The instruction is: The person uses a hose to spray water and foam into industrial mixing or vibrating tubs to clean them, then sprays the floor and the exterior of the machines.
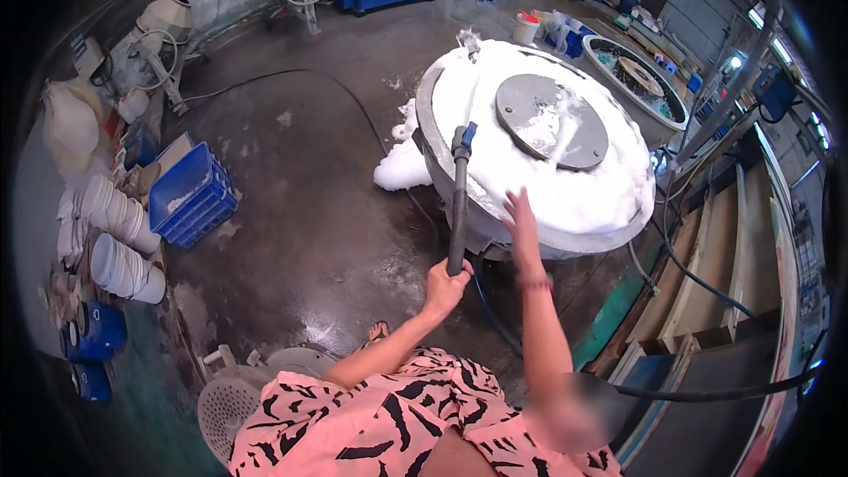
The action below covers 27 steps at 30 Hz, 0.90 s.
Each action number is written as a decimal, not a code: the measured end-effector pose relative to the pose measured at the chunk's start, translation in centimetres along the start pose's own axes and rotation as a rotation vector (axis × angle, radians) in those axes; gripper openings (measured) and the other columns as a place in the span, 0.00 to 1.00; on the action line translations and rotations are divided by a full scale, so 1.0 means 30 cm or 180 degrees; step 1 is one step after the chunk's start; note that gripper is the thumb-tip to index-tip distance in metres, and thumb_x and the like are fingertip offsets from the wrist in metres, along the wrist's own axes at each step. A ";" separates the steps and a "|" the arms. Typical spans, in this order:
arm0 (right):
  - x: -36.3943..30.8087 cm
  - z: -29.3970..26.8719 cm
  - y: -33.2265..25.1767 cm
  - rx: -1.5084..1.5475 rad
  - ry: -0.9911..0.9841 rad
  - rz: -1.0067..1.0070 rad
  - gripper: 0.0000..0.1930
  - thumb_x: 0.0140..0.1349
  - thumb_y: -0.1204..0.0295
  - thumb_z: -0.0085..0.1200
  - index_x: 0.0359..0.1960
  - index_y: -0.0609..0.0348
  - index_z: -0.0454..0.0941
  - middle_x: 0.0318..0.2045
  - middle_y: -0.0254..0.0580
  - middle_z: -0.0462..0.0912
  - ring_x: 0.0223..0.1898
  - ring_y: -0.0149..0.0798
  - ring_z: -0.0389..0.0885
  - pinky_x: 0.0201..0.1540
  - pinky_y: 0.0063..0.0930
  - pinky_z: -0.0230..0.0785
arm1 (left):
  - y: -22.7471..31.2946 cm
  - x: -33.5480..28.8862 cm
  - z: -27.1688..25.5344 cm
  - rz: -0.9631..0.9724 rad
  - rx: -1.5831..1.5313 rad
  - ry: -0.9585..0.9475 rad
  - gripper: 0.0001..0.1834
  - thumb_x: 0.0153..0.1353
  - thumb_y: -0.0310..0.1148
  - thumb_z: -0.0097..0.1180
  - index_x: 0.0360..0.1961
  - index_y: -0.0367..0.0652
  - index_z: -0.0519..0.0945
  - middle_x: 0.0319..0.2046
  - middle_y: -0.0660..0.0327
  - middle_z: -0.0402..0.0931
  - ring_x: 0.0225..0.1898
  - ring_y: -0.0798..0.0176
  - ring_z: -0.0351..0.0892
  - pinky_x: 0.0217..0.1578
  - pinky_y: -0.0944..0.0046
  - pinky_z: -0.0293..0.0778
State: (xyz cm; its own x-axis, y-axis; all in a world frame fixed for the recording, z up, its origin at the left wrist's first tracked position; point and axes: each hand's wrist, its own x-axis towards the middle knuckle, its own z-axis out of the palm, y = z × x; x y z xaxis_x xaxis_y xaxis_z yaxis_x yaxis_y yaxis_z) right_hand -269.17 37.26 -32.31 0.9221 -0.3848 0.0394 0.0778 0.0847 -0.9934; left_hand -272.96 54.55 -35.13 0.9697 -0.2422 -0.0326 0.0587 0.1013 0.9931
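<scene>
My left hand (446, 290) is closed around a dark hose (458, 221) that points away from me. A valve with a blue lever (466, 137) tops the hose, and a pale streak, apparently water, runs from it toward the far rim. In front of me stands a large round grey tub (433, 128), heaped with white foam (495, 172). In its middle, a round grey disc (530, 106) is partly covered by foam. My right hand (523, 225), slightly blurred, reaches over the tub's near edge with fingers spread and nothing in them; whether it touches the foam I cannot tell.
A second round tub (658, 128) stands behind at the right, near a white bucket (526, 29). A blue crate (190, 199) and white buckets (128, 269) line the left. A black cable (353, 97) crosses the wet floor. Wooden-edged panels (698, 274) lean at right.
</scene>
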 end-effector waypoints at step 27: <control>0.886 0.581 -0.078 0.0991 0.0039 0.1445 0.08 0.45 0.76 0.48 0.28 0.60 0.66 0.23 0.44 0.68 0.23 0.43 0.70 0.20 0.39 0.70 | 0.273 0.426 -0.434 0.0116 0.0518 -0.0585 0.05 0.46 0.25 0.52 0.26 0.37 0.74 0.16 0.65 0.68 0.20 0.73 0.66 0.23 0.70 0.64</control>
State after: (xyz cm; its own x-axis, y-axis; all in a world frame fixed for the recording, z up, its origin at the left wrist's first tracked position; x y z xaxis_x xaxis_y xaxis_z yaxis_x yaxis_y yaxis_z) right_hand -238.25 42.85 -27.04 0.8848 -0.2567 -0.3888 -0.2167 0.5118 -0.8313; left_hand -257.01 64.86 -28.89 0.9101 -0.4143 0.0097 -0.0288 -0.0399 0.9988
